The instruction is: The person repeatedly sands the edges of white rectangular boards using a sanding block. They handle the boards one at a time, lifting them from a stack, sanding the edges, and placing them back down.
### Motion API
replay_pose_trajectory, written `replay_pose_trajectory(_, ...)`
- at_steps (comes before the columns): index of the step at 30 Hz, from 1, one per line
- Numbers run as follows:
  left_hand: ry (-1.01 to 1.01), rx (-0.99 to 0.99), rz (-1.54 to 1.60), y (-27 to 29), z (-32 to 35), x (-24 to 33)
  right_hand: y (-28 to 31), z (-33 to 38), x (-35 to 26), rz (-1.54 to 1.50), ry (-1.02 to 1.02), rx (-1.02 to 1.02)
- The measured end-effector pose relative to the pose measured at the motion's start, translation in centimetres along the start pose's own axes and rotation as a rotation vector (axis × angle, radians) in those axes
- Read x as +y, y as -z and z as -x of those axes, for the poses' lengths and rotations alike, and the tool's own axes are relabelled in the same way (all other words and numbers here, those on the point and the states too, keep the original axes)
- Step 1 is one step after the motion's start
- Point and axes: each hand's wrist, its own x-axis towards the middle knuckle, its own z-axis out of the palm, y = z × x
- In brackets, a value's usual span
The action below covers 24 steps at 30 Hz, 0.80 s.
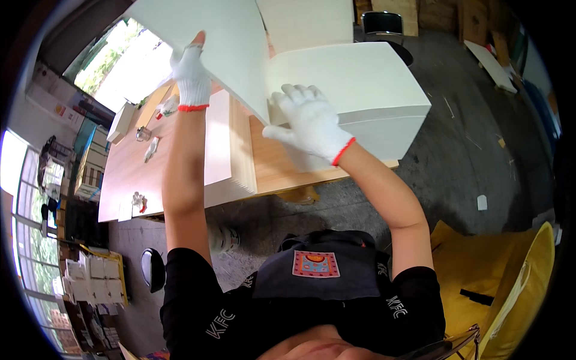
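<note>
My left hand [193, 75], in a white knit glove with a red cuff and a bare thumb tip, grips the edge of a large white board [222, 42]. The board stands tilted up over the table; the fingers behind it are hidden. My right hand [312, 123], gloved the same way, has its fingers spread and rests at the near left corner of a white stack of boards [360, 78]. Between my arms lies another stack of white boards [222, 156], its layered edges facing right. Both stacks are on the wooden table [270, 159].
Left on the table are a small glass jar [143, 134], crumpled gloves [139, 202] and a long white block [120, 123]. A black chair [384, 27] stands behind the right stack. A yellow cloth-covered thing [492, 282] is at my right, a loaded cart [96, 276] far left.
</note>
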Motion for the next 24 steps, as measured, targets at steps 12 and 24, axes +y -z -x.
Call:
replay_pose_trajectory(12, 0.049, 0.228, 0.373, 11.5, 4.7, -4.0, -3.6, -1.1, -4.8, 0.423, -0.209, -0.464)
replay_pose_trajectory(24, 0.149, 0.392, 0.564, 10.2, 3.9, -0.2, -0.2, -5.8, -7.3, 0.163, 0.138, 0.139)
